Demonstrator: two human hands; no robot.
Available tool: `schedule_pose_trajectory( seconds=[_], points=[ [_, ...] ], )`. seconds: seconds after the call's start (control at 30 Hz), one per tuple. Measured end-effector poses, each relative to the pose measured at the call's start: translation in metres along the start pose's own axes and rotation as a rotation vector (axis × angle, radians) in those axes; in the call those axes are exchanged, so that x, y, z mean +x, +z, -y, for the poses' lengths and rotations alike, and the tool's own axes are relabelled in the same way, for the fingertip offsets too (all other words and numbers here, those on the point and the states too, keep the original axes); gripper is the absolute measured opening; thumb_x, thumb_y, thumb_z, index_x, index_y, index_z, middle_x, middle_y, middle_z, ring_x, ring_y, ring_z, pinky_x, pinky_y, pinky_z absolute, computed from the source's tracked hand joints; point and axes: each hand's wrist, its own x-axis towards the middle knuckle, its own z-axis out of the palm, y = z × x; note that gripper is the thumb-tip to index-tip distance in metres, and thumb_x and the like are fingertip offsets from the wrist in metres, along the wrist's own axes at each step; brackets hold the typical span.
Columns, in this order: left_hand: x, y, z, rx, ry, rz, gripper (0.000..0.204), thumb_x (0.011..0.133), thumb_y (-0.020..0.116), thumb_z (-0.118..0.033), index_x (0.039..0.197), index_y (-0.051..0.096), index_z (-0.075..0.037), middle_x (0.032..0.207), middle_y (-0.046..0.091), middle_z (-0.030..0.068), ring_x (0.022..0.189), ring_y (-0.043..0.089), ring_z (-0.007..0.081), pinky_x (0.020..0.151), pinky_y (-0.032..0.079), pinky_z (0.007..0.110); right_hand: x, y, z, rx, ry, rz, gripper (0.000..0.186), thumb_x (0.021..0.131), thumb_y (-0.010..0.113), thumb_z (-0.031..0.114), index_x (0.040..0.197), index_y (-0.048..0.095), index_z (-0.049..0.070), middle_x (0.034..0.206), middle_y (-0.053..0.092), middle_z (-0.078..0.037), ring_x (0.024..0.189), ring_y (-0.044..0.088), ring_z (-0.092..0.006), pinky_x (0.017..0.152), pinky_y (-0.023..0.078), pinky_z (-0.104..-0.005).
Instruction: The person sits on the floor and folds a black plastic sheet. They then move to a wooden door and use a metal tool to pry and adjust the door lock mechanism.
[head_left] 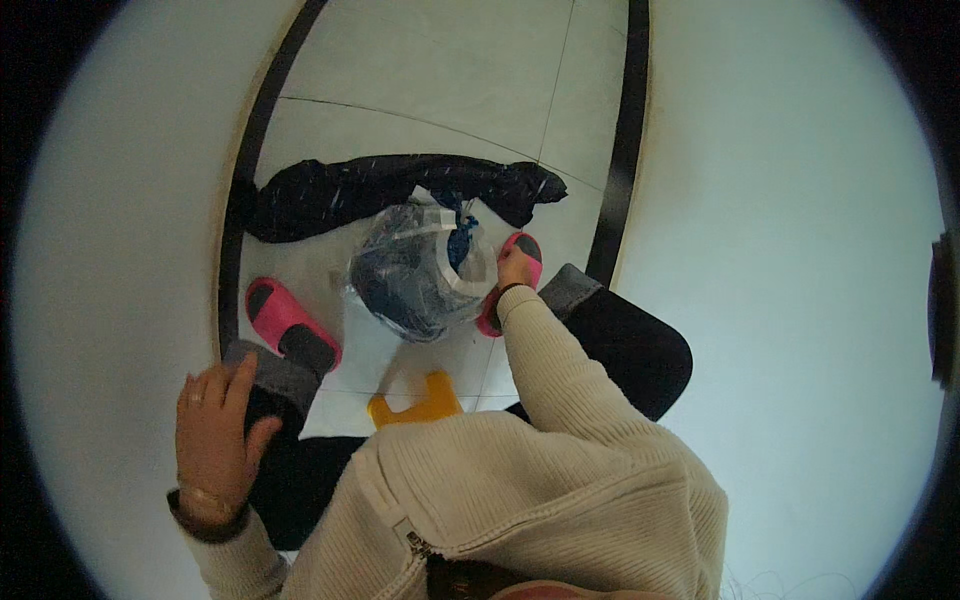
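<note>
A clear plastic bag (405,275) with dark blue contents stands between my feet, a pale band around its opening. At its right edge is my right hand (514,268), fingers curled in and apparently gripping the bag's side; the fingertips are partly hidden. My left hand (214,430) is over my left knee beside the wall, fingers stretched out and thumb apart, holding nothing. Just beyond the bag a long dark garment or cloth (370,185) lies across the floor.
I sit low with knees spread, in pink slippers (290,320). Part of a yellow stool (425,402) shows beneath me. White walls (770,220) with black skirting (615,215) close in the tiled floor (440,65) on both sides.
</note>
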Motion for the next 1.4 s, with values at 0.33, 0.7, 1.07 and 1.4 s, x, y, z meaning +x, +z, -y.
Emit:
schedule_pose_trajectory(
  seconds=[0.33, 0.7, 1.07, 1.4],
  points=[
    [0.022, -0.018, 0.001, -0.114, 0.067, 0.056, 0.072, 0.068, 0.076, -0.023, 0.131, 0.045, -0.009, 0.123, 0.05, 0.0169, 0.118, 0.046, 0.0356, 0.104, 0.028, 0.054, 0.045, 0.045, 0.086, 0.165, -0.033, 0.051, 0.031, 0.079, 0.065, 0.028, 0.094, 0.06, 0.001, 0.096, 0.063, -0.021, 0.092, 0.06, -0.0387, 0.078, 0.047, -0.0457],
    [-0.001, -0.012, -0.011, -0.097, 0.166, -0.146, 0.066, 0.068, 0.076, -0.02, 0.127, 0.049, -0.01, 0.118, 0.052, 0.0165, 0.112, 0.049, 0.0345, 0.1, 0.033, 0.051, -0.024, -0.005, 0.056, 0.256, -0.371, -0.267, 0.021, 0.08, 0.065, 0.024, 0.084, 0.057, 0.005, 0.085, 0.062, -0.013, 0.081, 0.061, -0.031, 0.068, 0.046, -0.0416],
    [-0.006, -0.001, -0.053, -0.132, 0.463, -0.402, 0.054, 0.077, 0.07, -0.02, 0.124, 0.049, -0.005, 0.11, 0.057, 0.0141, 0.104, 0.053, 0.0323, 0.093, 0.039, 0.042, -0.194, -0.177, 0.137, 1.077, -0.786, 0.527, 0.017, 0.089, 0.059, 0.011, 0.1, 0.049, 0.003, 0.08, 0.058, -0.004, 0.068, 0.057, -0.012, 0.058, 0.048, -0.0262],
    [-0.003, 0.014, -0.113, -0.674, 0.615, -0.367, 0.038, 0.086, 0.06, -0.015, 0.12, 0.05, -0.002, 0.097, 0.064, 0.0141, 0.085, 0.062, 0.0254, 0.075, 0.049, 0.034, -0.253, -0.244, 0.118, 0.912, -0.997, 0.651, 0.017, 0.091, 0.056, 0.013, 0.103, 0.048, 0.003, 0.085, 0.062, -0.007, 0.071, 0.063, -0.0135, 0.062, 0.053, -0.0272]
  ],
)
